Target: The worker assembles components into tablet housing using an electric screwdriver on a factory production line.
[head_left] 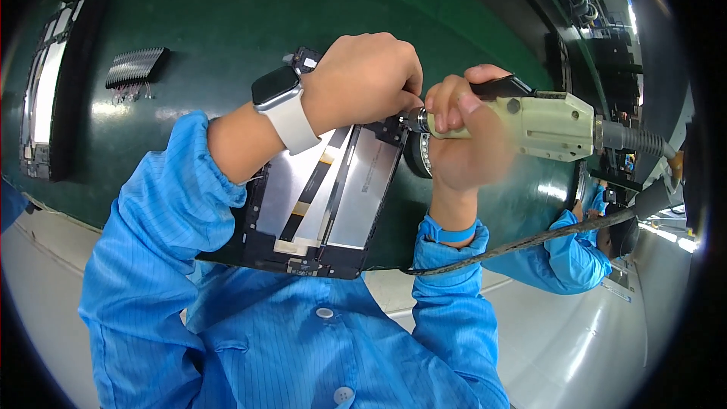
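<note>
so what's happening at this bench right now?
A person in a blue smock works on an opened tablet chassis on the green mat. The right hand grips a beige electric screwdriver, tip at the chassis's upper edge. The left hand, smartwatch on the wrist, steadies that spot.

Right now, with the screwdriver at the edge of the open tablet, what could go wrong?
1. The screwdriver tip meets the tablet right under the left hand fingertips; a slip could nick them.
2. The flat cables lie exposed inside the open tablet; a skidding tip might scratch or tear them.
3. The cord trails below the right hand along the table edge; a snag could jerk the tool off line.
</note>
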Motion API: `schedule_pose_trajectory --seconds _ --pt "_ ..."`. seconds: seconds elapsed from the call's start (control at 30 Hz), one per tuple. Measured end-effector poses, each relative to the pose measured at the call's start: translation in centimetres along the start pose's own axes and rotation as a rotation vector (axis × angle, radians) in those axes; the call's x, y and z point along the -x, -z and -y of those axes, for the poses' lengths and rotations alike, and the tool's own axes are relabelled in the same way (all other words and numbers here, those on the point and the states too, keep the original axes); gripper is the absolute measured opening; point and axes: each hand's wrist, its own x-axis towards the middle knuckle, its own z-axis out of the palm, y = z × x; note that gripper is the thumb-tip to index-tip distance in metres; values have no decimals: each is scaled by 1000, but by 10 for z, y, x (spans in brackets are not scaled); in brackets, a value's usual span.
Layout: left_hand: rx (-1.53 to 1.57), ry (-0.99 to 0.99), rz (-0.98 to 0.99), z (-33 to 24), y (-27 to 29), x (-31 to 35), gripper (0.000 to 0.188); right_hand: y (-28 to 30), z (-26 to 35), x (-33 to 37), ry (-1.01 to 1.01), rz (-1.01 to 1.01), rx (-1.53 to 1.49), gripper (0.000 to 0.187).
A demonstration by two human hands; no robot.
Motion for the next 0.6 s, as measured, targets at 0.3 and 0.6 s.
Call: schedule_pose_trajectory --seconds 0.3,0.6 --pt "-15 -7 -27 0 -3 0 12 0 -1 2 -36 39 20 24" --pt "-68 -145 -125 6 -6 5 15 0 0 0 -44 48 -2 26"
